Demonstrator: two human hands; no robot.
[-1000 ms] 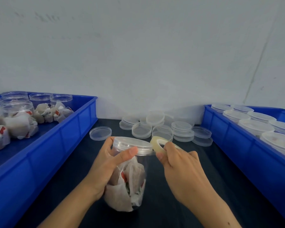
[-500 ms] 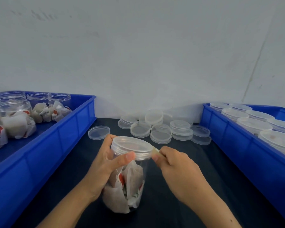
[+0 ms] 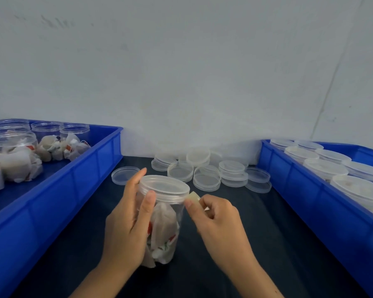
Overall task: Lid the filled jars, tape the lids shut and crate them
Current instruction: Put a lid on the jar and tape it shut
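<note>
Jar [image 3: 163, 222] gripped by left hand [image 3: 129, 220] to steady lid [image 3: 164, 188] w/ tape [image 3: 193, 197] pinched in right hand [image 3: 218, 216], ready for sealing.

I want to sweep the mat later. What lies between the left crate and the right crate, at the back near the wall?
In the head view, a pile of clear spare lids lies on the dark mat between the left crate and right crate.

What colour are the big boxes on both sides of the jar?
Bright blue. Both the left crate and the right crate show clearly in the head view.
</note>
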